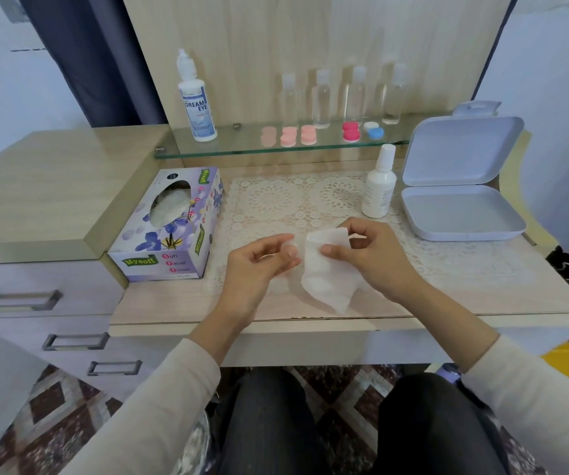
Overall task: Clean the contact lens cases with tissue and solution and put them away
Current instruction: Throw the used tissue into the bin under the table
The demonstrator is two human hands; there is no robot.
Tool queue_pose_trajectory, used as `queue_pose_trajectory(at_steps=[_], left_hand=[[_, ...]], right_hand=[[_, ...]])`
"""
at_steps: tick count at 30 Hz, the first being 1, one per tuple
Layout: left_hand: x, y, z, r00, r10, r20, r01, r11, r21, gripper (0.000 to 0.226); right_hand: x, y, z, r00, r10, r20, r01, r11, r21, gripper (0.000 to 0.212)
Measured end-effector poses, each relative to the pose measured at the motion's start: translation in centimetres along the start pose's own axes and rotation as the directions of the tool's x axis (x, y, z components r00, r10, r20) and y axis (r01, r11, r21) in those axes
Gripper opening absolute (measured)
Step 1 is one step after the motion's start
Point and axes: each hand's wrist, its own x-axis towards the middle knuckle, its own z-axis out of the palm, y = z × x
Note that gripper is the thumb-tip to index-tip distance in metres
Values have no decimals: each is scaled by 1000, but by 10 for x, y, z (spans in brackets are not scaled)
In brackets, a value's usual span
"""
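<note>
- Head view: your right hand [375, 258] pinches the tissue [324, 279] near its top edge, thumb on the front and fingers curled behind. The rest of the sheet hangs loose over the lace mat [276, 204], near the front edge of the desk [159, 303].
- Your left hand [259, 262] is curled narrow, its fingertips closed on a small pale piece [291, 248] just beside the tissue. It is too blurred to name; I judge it to be part of a case.
- Expect that piece to be light, hard and slick, more so once wet. Hold it by the rim so the hollow stays open for wiping.
- The tissue is soft and will tear when damp, so fold it over one fingertip and do not pull it tight.
- The other cases wait on the glass shelf [242, 149] along the back of the desk: the pink cases [290, 136] mid-shelf, then the red case [350, 131], then the blue and white case [374, 130]. They are small and light; lift each by its sides.
- The small bottle [379, 186] stands on the mat's right part, just beside the open box [461, 207] at the right edge. The large bottle [196, 101] stands at the shelf's left end, and the tissue box [170, 231] sits at the left edge.
</note>
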Motion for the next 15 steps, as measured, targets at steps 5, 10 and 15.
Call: queue_pose_trajectory(at_steps=[5, 10, 15], left_hand=[[-1, 0, 2, 999, -32, 39, 31, 999, 16, 19], [0, 2, 1, 999, -35, 17, 35, 999, -14, 14], [1, 4, 0, 999, -29, 25, 29, 999, 16, 16]], right_hand=[[5, -1, 5, 1000, -20, 2, 20, 1000, -8, 21], [6, -1, 4, 1000, -19, 10, 19, 1000, 22, 6], [3, 0, 4, 998, -13, 67, 9, 998, 59, 22]])
